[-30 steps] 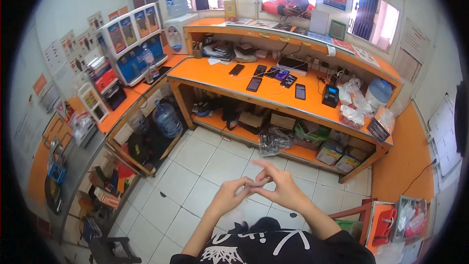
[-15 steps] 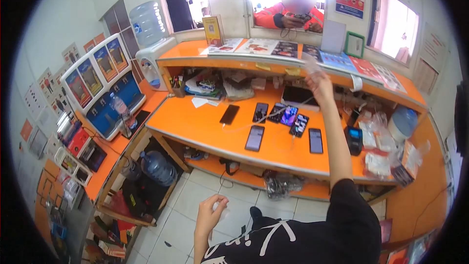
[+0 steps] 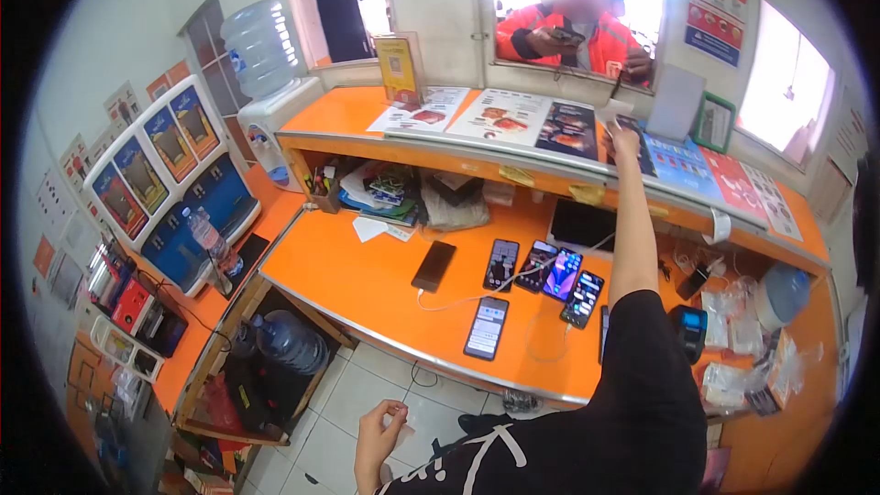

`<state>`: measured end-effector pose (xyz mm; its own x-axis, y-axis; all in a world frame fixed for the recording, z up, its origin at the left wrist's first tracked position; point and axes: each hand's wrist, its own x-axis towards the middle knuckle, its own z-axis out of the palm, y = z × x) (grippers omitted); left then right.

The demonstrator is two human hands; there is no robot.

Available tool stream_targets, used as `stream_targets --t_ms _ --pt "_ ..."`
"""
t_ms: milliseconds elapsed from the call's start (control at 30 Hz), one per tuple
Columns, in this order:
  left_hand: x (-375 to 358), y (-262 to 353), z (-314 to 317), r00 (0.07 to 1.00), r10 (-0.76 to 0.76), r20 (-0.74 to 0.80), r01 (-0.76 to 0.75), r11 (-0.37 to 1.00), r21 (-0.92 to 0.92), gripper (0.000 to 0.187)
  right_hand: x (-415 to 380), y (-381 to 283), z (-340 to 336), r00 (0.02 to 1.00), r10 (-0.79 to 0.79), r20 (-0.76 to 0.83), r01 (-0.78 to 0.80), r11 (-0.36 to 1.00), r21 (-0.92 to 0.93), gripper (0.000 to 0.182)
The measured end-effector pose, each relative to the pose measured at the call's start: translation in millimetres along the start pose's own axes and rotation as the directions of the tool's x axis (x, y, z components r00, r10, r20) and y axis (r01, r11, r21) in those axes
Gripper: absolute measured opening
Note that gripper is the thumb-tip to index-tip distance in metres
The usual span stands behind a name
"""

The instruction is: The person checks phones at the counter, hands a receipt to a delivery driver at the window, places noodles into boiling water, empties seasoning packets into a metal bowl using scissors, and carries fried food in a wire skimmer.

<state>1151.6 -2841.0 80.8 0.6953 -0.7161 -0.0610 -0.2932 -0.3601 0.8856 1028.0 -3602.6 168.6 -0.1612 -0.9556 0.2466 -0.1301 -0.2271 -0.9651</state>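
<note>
My right hand [image 3: 625, 141] reaches over the raised counter shelf [image 3: 458, 145] near the service window. Its fingers are closed at a small pale thing whose kind I cannot make out. Low in front of my body, my left hand [image 3: 378, 433] has its fingers curled toward the thumb; what it holds, if anything, does not show clearly. Several phones lie on the orange desk below: a dark one [image 3: 434, 266] on a white cable, a lit white-screen one [image 3: 487, 327], and a purple-screen one [image 3: 562, 273] in a row with others.
Beyond the window a person in a red jacket [image 3: 536, 32] holds a phone. Printed menus [image 3: 500, 119] line the shelf. A blue-screen card terminal [image 3: 687, 330] and plastic-wrapped packets [image 3: 733, 385] sit at the right. A water dispenser [image 3: 275, 142] stands at the left.
My right hand has gone forward onto the shelf by the window. My view has come nearer the counter. The person outside has stretched a hand toward the window sill.
</note>
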Motion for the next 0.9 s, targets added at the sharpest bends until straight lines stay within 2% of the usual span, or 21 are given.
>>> stream_targets --t_ms 33,67,200,267,300,367,433,467,533,667,767,833,867,900 --pt "3.2 -2.6 1.2 1.0 -0.008 -0.024 0.007 1.0 -0.003 0.016 -28.6 -25.5 -12.8 0.998 -0.027 0.059 0.032 0.996 -0.085 0.025" --pt "7.0 -6.3 1.5 0.999 -0.047 -0.023 0.047 0.999 -0.007 0.015 -39.5 -34.8 -15.0 1.0 0.001 0.027 0.002 0.993 -0.121 0.025" --pt "25.0 5.0 -1.9 0.995 -0.099 -0.021 0.1 0.994 0.035 0.016 -18.8 -37.6 -6.8 0.999 0.031 -0.01 -0.032 0.966 -0.256 0.028" --pt "31.9 0.8 1.0 0.995 -0.094 -0.029 0.095 0.995 0.026 0.016 -24.5 -44.7 -8.0 0.995 -0.075 -0.071 0.049 0.949 -0.311 0.022" --pt "32.9 -2.1 3.4 0.996 -0.085 -0.028 0.086 0.996 0.019 0.016 -24.1 -44.6 -7.4 0.995 -0.067 -0.068 0.041 0.945 -0.325 0.022" --pt "34.2 -5.2 5.6 0.992 -0.126 -0.012 0.126 0.992 0.031 0.016 -8.3 -40.2 -3.5 0.965 -0.222 -0.138 0.122 0.85 -0.513 0.024" --pt "33.4 -4.5 8.3 0.985 -0.169 0.014 0.169 0.985 0.041 0.017 16.9 -23.3 1.4 0.924 -0.34 -0.173 0.127 0.703 -0.7 0.026" --pt "32.3 -1.9 9.2 0.979 -0.205 0.01 0.205 0.979 0.005 0.017 14.0 -24.7 -2.0 0.928 -0.334 -0.164 0.119 0.685 -0.718 0.026" --pt "30.0 -3.0 10.3 0.966 -0.26 -0.001 0.26 0.965 -0.023 0.017 7.7 -34.2 -4.8 0.988 -0.05 -0.143 -0.012 0.913 -0.407 0.026" --pt "20.8 -13.7 10.9 0.969 -0.246 -0.014 0.246 0.969 0.006 0.016 8.7 -34.1 -9.5 0.995 -0.068 -0.078 0.027 0.9 -0.435 0.026" --pt "4.8 -12.9 8.1 0.949 -0.311 -0.046 0.312 0.95 0.014 0.015 13.6 -23.6 -8.8 0.989 -0.08 -0.127 0.029 0.933 -0.358 0.028" --pt "-11.1 -20.8 5.2 0.948 -0.288 -0.134 0.284 0.958 -0.05 0.016 27.6 -16.7 -6.9 0.991 -0.017 -0.133 -0.018 0.965 -0.26 0.04" --pt "-21.6 -22.8 1.1 0.941 -0.299 -0.156 0.292 0.954 -0.066 0.016 -2.4 -45.2 2.8 0.943 0.081 -0.323 -0.135 0.98 -0.149 0.054" --pt "-34.2 -23.9 -4.6 0.934 -0.31 -0.178 0.305 0.951 -0.056 0.018 -49.6 -77.0 4.4 0.853 0.194 -0.484 -0.232 0.973 -0.017 0.07"
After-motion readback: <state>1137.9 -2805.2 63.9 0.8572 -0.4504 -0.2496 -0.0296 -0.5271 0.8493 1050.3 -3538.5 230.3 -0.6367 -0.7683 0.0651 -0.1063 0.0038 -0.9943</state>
